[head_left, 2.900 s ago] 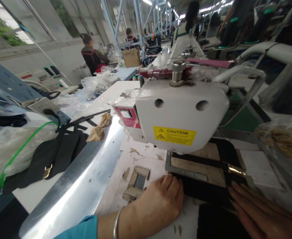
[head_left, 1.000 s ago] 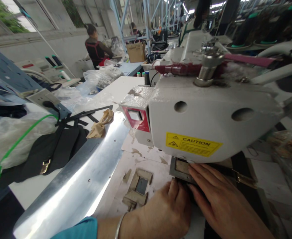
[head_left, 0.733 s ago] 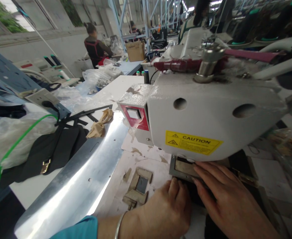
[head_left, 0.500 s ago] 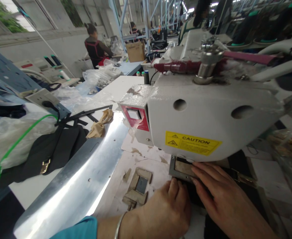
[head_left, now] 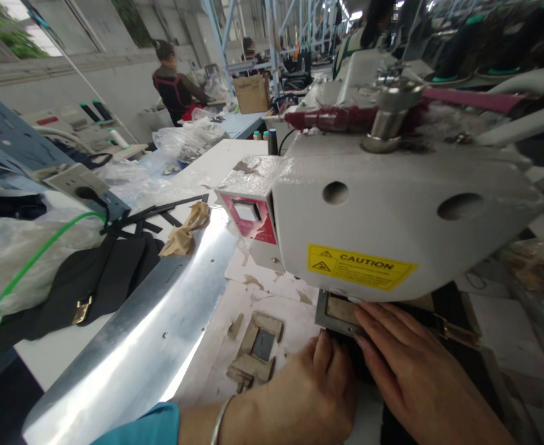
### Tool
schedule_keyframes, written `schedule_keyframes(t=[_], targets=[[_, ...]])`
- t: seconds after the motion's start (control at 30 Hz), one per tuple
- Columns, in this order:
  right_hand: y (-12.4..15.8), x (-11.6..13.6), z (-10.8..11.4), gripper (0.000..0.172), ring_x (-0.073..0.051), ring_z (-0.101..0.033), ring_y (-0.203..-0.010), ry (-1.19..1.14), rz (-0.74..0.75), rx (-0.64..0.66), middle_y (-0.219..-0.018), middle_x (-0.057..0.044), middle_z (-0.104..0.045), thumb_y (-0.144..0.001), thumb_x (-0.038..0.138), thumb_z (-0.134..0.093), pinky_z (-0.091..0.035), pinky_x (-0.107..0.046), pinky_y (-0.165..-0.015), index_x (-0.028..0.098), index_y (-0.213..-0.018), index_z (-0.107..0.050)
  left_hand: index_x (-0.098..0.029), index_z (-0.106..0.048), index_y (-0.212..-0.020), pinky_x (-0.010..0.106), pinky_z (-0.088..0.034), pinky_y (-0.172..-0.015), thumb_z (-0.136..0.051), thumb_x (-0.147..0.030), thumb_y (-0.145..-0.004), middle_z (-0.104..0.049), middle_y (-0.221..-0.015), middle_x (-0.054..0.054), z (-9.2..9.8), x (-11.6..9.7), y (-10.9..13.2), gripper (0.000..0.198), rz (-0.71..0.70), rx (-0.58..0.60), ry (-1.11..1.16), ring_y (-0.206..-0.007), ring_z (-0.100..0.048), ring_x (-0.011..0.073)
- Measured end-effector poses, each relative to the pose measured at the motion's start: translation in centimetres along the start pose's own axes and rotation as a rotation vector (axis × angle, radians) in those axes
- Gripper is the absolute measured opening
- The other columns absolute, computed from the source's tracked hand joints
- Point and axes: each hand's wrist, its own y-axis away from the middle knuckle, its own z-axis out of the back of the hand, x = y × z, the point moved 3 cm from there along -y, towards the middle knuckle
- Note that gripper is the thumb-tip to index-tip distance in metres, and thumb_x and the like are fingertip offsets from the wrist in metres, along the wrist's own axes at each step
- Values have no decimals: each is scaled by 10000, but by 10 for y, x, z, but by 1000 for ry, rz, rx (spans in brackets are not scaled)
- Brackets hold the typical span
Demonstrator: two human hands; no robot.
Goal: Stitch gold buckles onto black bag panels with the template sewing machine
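Observation:
Beneath the grey sewing machine head, a rectangular metal frame surrounds a tan pad. Black material shows under the frame and between my hands. My left hand is closed at the frame's front edge, its curled fingers apparently gripping the edge of that material; the fingertips are hidden. My right hand lies flat, fingers stretched out, their tips on the right end of the frame and pad. A gold-coloured buckle on the black piece lies beyond my right hand.
Left of the frame is a tan-edged cut-out on the machine bed. A curved shiny metal plate borders it. Farther left lie a black strapped piece with a buckle, crumpled brown paper and plastic bags. A person works behind.
The view has shifted very slightly. Both hands, the frame and the black material keep the same places relative to one another.

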Motion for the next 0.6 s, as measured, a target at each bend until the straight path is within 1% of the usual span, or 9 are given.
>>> schedule_keyframes(t=[0.13, 0.27, 0.4, 0.6], targets=[[-1, 1, 4, 351, -266, -592, -1139, -10, -13, -6, -1206, -120, -694, -993, 211, -407, -490, -405, -955, 77, -1141, -696, -44, -672, -1129, 362, -534, -818, -530, -208, -951, -690, -1036, 143, 0, -1, 0, 281, 21, -24, 3, -930, -668, 271], [-1, 0, 5, 349, -279, -581, -1108, -28, -41, 14, -1179, -134, -686, -987, 214, -415, -472, -426, -947, 71, -1123, -702, -37, -657, -1152, 379, -525, -856, -481, -202, -970, -682, -1099, 168, -1, -2, 1, 302, 13, -25, -18, -974, -663, 281], [0, -1, 6, 335, -278, -593, -1062, -24, -59, -5, -1116, -134, -700, -979, 218, -424, -481, -427, -923, 75, -1086, -707, -42, -665, -1113, 371, -521, -840, -483, -200, -965, -684, -1093, 169, 1, -1, 1, 283, -7, -9, -8, -930, -667, 272], [0, -3, -3, 346, -264, -632, -1080, -33, -56, 20, -1155, -126, -713, -985, 221, -404, -544, -420, -913, 85, -1106, -698, -52, -673, -1071, 368, -518, -811, -501, -202, -956, -685, -1073, 165, 1, 0, -1, 255, 5, -34, -4, -902, -668, 270]])
